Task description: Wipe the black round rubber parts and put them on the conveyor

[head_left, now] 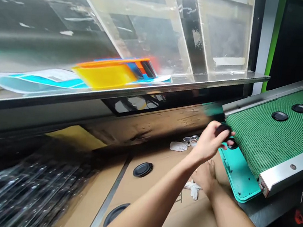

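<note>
My left hand (211, 140) is closed around a black round disc (223, 132), blurred by motion, at the near end of the green conveyor belt (284, 138). Just below its fingers, another black disc (231, 143) shows over a turquoise plastic tray (243, 177) that sits under the belt's end. Behind my left wrist, my right hand (204, 175) is low over the cardboard (158, 189), close to a crumpled white cloth or tissue (194, 190). Its fingers are mostly hidden, so its grip cannot be made out. Left of my arms, a black lid-like disc (143, 169) lies on the cardboard.
Several black discs, one a flat ring (280, 116), ride on the belt between metal side rails (295, 167). A metal ledge (180, 81) crosses above, holding a yellow bin (106, 76). Clear plastic-wrapped items (19, 185) fill the lower left. Small round metal pieces (194, 138) lie behind my hands.
</note>
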The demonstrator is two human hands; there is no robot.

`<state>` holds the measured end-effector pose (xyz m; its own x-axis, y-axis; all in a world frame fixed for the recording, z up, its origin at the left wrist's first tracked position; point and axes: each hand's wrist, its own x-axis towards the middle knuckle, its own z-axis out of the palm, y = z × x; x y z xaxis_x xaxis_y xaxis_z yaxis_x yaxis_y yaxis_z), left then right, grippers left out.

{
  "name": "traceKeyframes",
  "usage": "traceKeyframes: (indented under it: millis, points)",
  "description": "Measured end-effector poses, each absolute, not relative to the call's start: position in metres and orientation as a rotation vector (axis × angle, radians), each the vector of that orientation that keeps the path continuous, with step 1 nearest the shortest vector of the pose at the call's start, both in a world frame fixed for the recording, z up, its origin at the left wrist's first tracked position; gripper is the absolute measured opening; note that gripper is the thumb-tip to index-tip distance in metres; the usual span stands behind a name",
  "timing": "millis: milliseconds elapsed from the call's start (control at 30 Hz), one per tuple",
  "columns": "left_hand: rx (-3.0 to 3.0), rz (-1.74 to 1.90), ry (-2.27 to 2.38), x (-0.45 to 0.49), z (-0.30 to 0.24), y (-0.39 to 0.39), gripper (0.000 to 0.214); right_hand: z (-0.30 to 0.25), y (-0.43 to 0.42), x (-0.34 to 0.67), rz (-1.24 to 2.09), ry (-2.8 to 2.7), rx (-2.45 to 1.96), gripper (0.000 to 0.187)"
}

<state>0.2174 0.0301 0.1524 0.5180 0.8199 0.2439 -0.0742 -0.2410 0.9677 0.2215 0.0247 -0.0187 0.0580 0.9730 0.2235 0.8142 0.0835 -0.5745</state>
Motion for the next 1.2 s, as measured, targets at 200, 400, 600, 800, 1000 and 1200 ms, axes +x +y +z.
traceKeyframes:
  millis: [200,400,600,800,1000,1200]
  points:
    - [0.803,1.127,0.829,0.066,0.055,0.005,0.042,-0.016,0.021,0.224,0.265,-1.838,-1.836,0.03]
    - [0.372,1.172,0.732,0.023,0.0,0.005,0.033,-0.004,0.019,0.224,0.188,-1.718,-1.666,0.036]
    - [0.265,1.153,0.52,0.033,-0.005,0.012,0.034,0.001,-0.003,0.181,0.27,-1.733,-1.389,0.038]
    - [0.266,1.13,0.512,0.03,-0.009,0.012,0.043,-0.009,-0.026,0.14,0.161,-2.023,-1.407,0.039]
    - [0.244,1.169,0.437,0.032,-0.009,0.016,0.042,-0.002,-0.01,0.134,0.084,-1.925,-1.592,0.041]
    - [0.24,1.148,0.416,0.033,-0.008,0.019,0.039,-0.005,-0.009,0.134,0.09,-1.874,-1.645,0.042]
